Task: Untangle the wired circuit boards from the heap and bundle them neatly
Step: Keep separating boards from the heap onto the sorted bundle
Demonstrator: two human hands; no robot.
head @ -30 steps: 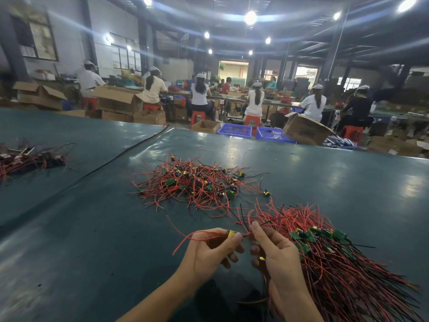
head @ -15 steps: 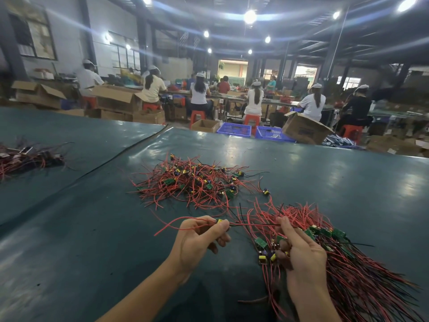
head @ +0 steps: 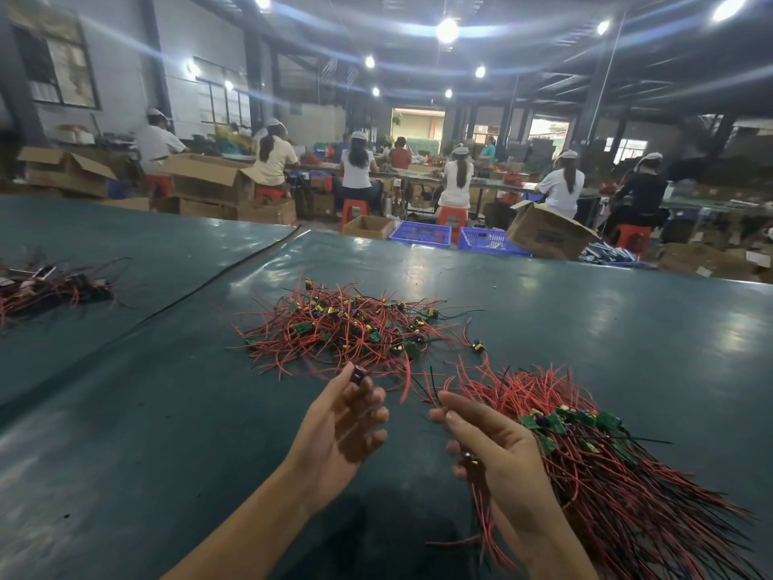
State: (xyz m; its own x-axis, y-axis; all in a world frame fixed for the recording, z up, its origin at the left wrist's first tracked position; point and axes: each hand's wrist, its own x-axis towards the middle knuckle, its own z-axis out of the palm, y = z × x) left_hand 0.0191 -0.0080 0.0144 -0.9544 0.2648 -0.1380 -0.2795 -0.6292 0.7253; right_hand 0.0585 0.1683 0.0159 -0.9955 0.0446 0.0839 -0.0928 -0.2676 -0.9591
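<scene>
A tangled heap of red-wired circuit boards [head: 347,328] lies on the dark green table [head: 167,412] ahead of me. My left hand [head: 343,429] hovers at the heap's near edge, its fingertips pinching one small circuit board [head: 359,374] with a purple part; its red wire trails right. My right hand [head: 497,458] grips the near end of the aligned bundle of wired boards [head: 619,487], which fans out to the right on the table. Green boards sit clustered just right of that hand's knuckles.
Another pile of wired parts [head: 50,286] lies at far left. A black cable [head: 209,282] runs diagonally along the table seam. Beyond the table's far edge stand cardboard boxes [head: 543,232], blue crates [head: 422,234] and seated workers.
My left hand has risen toward the heap and now pinches a board with a purple part. My right hand has shifted left and closed on the bundle's near end.
</scene>
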